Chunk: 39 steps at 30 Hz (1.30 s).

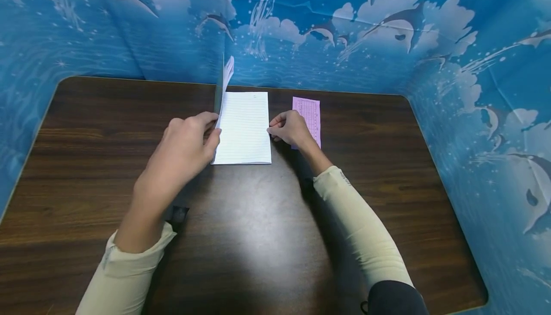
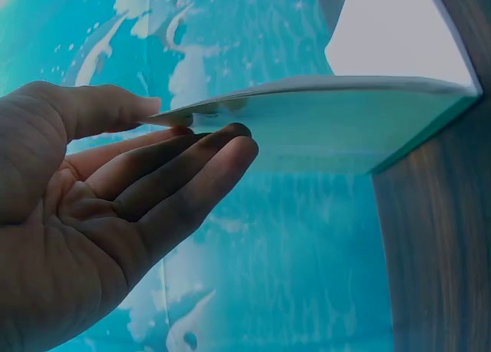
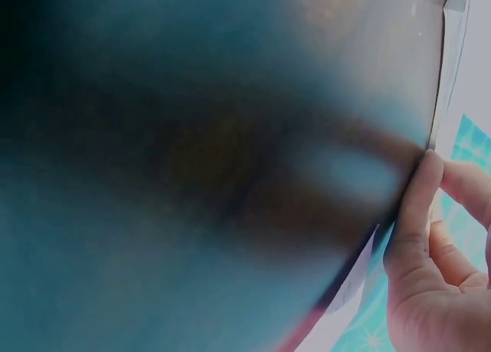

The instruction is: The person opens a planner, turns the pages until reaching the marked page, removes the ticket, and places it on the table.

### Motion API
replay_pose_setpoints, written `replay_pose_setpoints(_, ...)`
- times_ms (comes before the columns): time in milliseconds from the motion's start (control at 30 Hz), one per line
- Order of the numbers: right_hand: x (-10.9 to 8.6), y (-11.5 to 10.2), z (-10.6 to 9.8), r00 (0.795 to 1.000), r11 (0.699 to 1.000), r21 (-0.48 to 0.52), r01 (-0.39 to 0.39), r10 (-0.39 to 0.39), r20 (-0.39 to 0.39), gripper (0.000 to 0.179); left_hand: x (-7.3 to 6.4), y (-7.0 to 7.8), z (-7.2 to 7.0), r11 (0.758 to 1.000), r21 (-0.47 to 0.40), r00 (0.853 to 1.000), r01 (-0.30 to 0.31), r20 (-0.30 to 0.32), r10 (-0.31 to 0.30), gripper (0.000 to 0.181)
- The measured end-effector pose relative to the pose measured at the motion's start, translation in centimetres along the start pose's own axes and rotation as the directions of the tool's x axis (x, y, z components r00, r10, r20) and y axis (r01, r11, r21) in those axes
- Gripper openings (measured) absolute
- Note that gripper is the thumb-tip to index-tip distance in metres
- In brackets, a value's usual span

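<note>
A notebook (image 1: pixel 243 130) lies open on the table, its white lined page facing up. Its cover and some leaves stand nearly upright along the left side; the cover (image 2: pixel 322 126) looks green from outside. My left hand (image 1: pixel 178 150) pinches the free edge of that raised part, thumb on one side and fingers (image 2: pixel 203 183) on the other. At the right edge of the lined page, my right hand (image 1: pixel 292 128) pinches the notebook's edge between thumb and fingertips. In the right wrist view, the thumb (image 3: pixel 418 202) lies right at that edge.
A pink printed sheet (image 1: pixel 312 118) lies right of the notebook, partly behind my right hand. The dark wooden table (image 1: pixel 258 238) ends against a blue dolphin-print cloth (image 1: pixel 275 28) at the back and sides.
</note>
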State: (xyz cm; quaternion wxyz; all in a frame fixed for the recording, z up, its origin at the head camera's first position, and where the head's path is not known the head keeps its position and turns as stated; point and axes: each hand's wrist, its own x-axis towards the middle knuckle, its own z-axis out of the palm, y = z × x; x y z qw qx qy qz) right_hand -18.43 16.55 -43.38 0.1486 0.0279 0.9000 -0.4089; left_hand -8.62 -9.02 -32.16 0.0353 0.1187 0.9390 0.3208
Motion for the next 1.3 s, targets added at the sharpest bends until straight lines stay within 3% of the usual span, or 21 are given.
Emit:
replay_pose_setpoints(300,0.0,0.3,-0.2,1.000,1.000,-0.005,-0.018,0.019,0.025,0.013,1.3,0.8,3.1,0.998,0.010,0.994,-0.056,0.094,0.054,0.043)
replay_pose_setpoints(667,0.0,0.8,-0.3,0.999,0.998,0.054,0.036,-0.037,0.025,0.010,2.6,1.2,7.1,0.994,0.038,0.979,-0.105,0.182,0.096,0.047)
replay_pose_setpoints(767,0.0,0.9,-0.3,0.998,0.996,0.072,0.042,-0.045,0.032,0.012,2.7,1.1,8.3,0.994,0.046,0.966,-0.100,0.245,0.086,0.049)
replay_pose_setpoints(967,-0.1,0.9,-0.2,0.999,0.994,0.103,0.025,-0.029,0.044,0.014,2.4,0.1,9.8,0.979,0.147,0.916,-0.138,0.396,0.070,0.051)
replay_pose_setpoints(1067,-0.1,0.9,-0.2,0.999,0.995,0.097,0.026,-0.030,0.043,0.014,2.3,-0.4,10.1,0.969,0.182,0.910,-0.165,0.406,0.078,0.045)
replay_pose_setpoints(1300,-0.5,1.0,-0.5,0.998,0.998,0.052,0.036,-0.038,0.043,0.013,2.0,-1.4,10.1,0.967,0.175,0.907,-0.184,0.409,0.098,0.047)
